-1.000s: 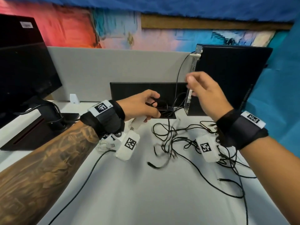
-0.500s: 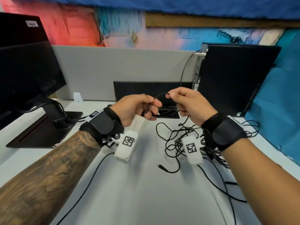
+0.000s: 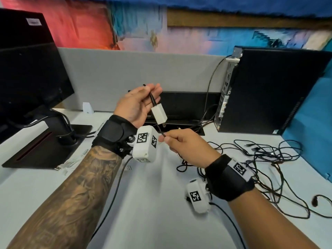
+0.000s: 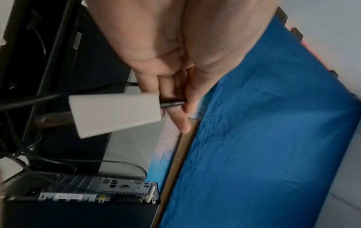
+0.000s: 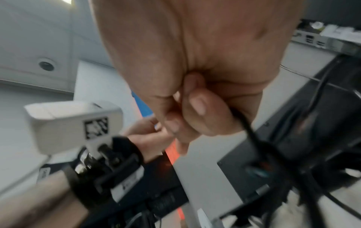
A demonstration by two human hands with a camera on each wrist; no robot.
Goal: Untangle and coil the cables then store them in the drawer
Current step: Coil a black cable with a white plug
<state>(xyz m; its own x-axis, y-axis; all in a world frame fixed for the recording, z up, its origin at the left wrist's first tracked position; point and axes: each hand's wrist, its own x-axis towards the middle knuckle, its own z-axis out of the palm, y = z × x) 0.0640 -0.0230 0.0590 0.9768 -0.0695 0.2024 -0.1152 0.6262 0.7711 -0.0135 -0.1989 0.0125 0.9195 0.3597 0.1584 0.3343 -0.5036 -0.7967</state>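
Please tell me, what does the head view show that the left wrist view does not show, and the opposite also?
Only the head view shows the right hand pinching the thin black cable, the tangle of black cables on the white desk, and the monitor on the left.

Only the left wrist view shows the computer's rear ports close up.

Both show the left hand pinching the black plug end of the white charger, which hangs from the fingers, and the black computer tower.
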